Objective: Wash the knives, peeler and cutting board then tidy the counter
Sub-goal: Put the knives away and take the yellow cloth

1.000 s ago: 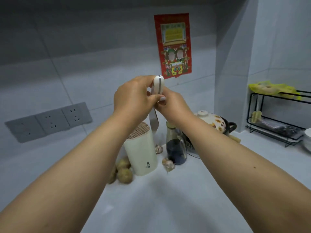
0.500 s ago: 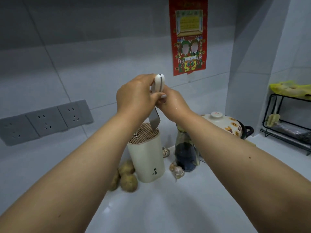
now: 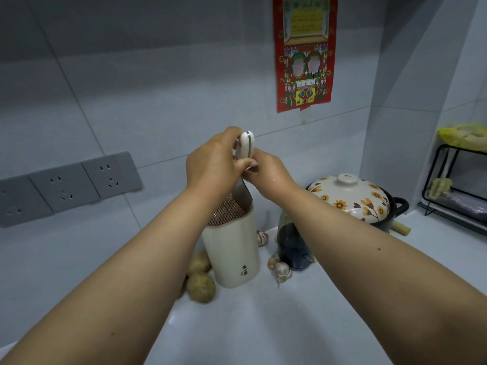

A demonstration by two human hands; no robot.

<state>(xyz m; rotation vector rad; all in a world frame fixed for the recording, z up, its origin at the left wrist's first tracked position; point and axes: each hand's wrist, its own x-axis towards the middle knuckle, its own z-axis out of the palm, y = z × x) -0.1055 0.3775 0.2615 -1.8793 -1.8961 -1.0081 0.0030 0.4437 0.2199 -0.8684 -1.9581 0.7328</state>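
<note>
A knife with a white handle (image 3: 246, 146) stands upright, blade down. Its steel blade (image 3: 243, 192) enters the ribbed top of the cream knife block (image 3: 232, 248) on the counter. My left hand (image 3: 213, 164) grips the handle from the left. My right hand (image 3: 268, 175), wet, holds the lower part of the handle from the right. Most of the handle's middle is hidden by my fingers.
Potatoes (image 3: 200, 284) lie left of the block, garlic bulbs (image 3: 282, 270) to its right by a dark glass bottle (image 3: 292, 246). A flowered pot (image 3: 353, 198) and a black wire rack (image 3: 458, 191) stand at the right. Wall sockets (image 3: 63, 188) sit left.
Both hands have lowered the knife; its blade tip went from hanging above the block into the block's top. The view has shifted closer.
</note>
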